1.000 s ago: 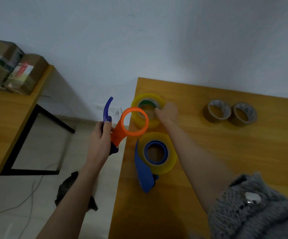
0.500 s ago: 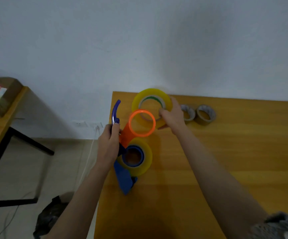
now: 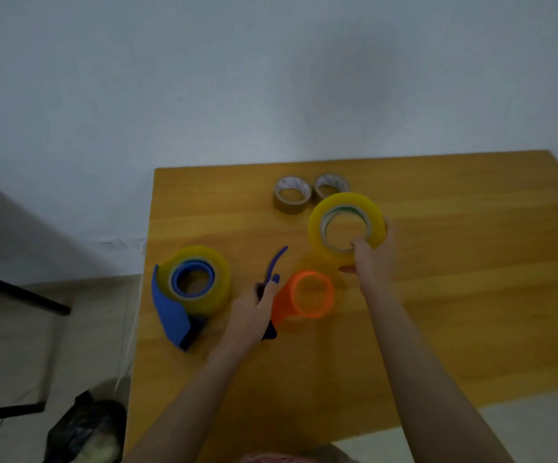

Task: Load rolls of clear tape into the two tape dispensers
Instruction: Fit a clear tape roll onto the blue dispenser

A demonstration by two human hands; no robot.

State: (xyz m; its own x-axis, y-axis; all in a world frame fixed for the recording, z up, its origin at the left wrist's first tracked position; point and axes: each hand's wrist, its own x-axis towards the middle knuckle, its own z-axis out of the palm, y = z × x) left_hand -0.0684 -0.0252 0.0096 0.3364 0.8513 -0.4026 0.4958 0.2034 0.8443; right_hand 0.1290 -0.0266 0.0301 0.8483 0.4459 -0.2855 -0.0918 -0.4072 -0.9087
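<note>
My left hand is curled round the dark grip of the orange dispenser, thumb laid up along it. From that hand the dispenser's empty orange hoop sits at three o'clock, open side facing up at me. Its thin blue arm sticks out toward one o'clock. I cannot tell whether the dispenser rests on the table or hangs just above it.

My right hand pinches the loose roll. One finger is hooked inside the core and the thumb is under the outer rim at six o'clock, with the other fingers wrapped round the rim at three o'clock. The roll is clear with a yellowish tint. It is tilted so its hole faces me, and it lies at one o'clock from the orange hoop, near it but apart.

Just past the loose roll, at eleven to twelve o'clock, two brown rolls lie flat side by side. The loose roll hides the near edge of the right one.

At nine o'clock from my left hand the blue dispenser lies on its side near the table's left edge. It already carries a roll on its blue hub.

On the floor at seven o'clock is a dark bag.
</note>
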